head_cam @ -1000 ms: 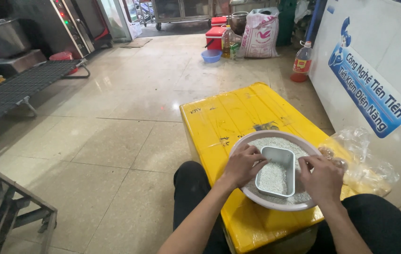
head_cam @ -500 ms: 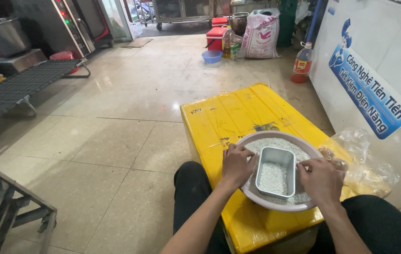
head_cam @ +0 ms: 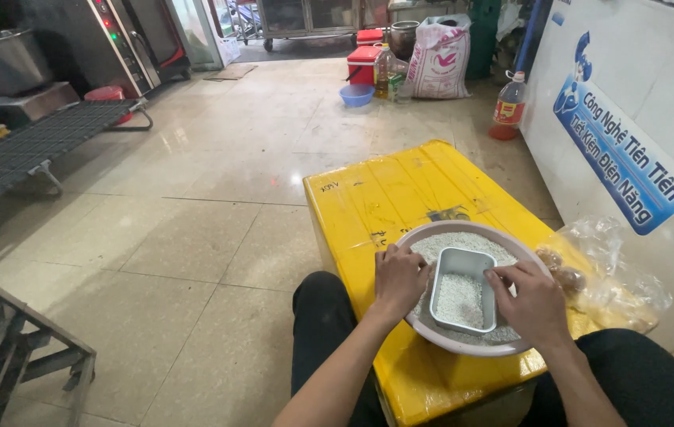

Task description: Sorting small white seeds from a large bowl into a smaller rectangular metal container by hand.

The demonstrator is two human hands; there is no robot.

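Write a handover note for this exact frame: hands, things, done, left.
Left hand: on the left side of the tin, fingers curled at its rim.
Right hand: on the tin's right rim.
Tin: rectangular, metal, sitting in the round basin of white grains, on the yellow box.
Done: tin holds a layer of grains.
Left: tin not full and not lifted out.
Clear bag lies to the right.

Bowl's (head_cam: 463, 231) near rim — behind both hands' fingers (head_cam: 503, 278); metal rack (head_cam: 13, 356) cropped.
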